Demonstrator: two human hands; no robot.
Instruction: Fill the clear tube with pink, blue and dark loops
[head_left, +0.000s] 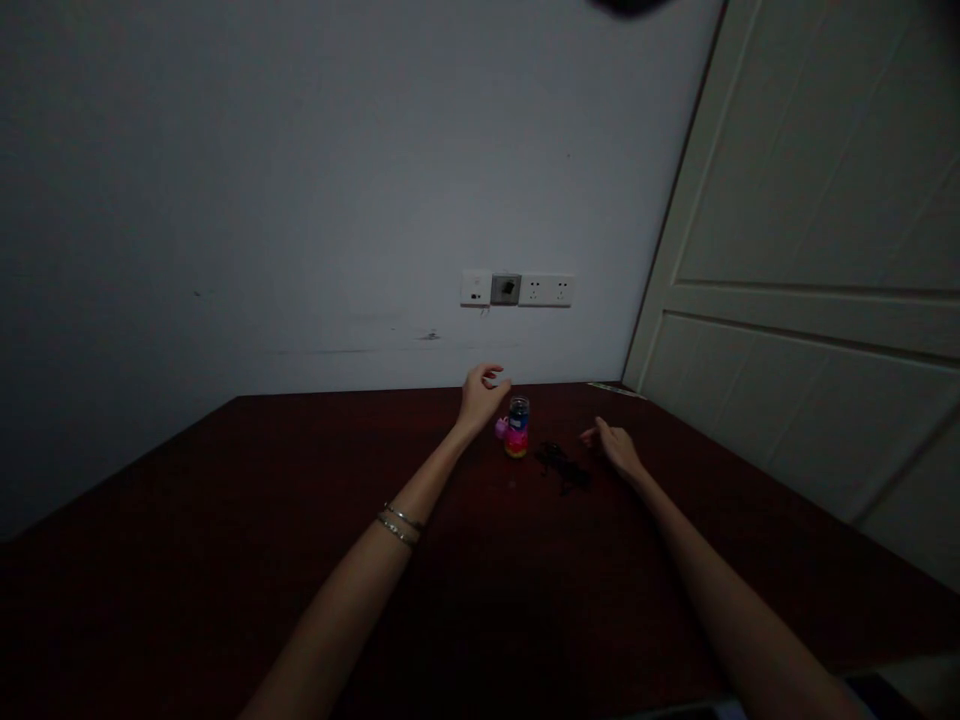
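A clear jar (518, 422) stands upright on the dark red table, with a blue label, pink and yellow colouring low down, and its top uncovered. My left hand (484, 395) is just left of the jar's mouth, fingers curved and apart, with nothing visible between them. A small pink-purple object (502, 428) is against the jar's left side. Right of the jar lies a loose dark heap (562, 466), too dim to identify. Beside that heap, my right hand (616, 446) rests low with its fingers curled; what they hold, if anything, is hidden.
The dark red table (247, 520) meets a pale wall (300, 200) at the back. Wall sockets (546, 290) are above the jar. A thin strip (616, 390) lies by the back right edge. A panelled door (810, 230) rises along the right side.
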